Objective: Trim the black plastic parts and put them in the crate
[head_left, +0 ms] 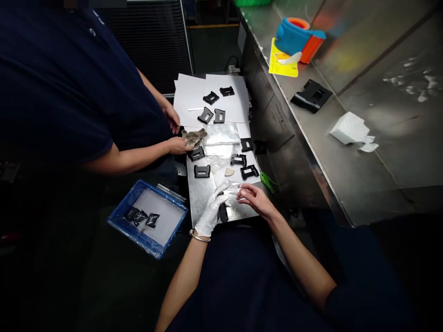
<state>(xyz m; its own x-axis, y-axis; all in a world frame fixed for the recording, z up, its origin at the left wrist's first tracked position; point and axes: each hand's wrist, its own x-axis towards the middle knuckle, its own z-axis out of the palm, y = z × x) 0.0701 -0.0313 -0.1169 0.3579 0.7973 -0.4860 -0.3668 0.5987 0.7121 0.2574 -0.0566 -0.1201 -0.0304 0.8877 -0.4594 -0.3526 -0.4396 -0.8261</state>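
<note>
My left hand (210, 211), in a white glove with a bangle at the wrist, is closed at the near end of the metal table. My bare right hand (255, 199) faces it with fingers pinched together. Between them stretches a small clear plastic bag (232, 189), its edges hard to make out. A black plastic part (223, 213) lies beside my left hand, partly hidden by it. Just beyond my hands are a beige wedge-shaped piece (229, 172) and a black frame-like part (249, 172). A stack of clear plastic bags (222, 138) lies farther back.
At left, a co-worker's hand (178, 145) holds a grey-brown cloth (194, 137). Several black parts lie on white paper (190, 92). A blue crate (117, 225) stands lower left. Green snips (267, 182) lie at the table's right edge. The steel bench (311, 138) carries a tape dispenser (294, 39).
</note>
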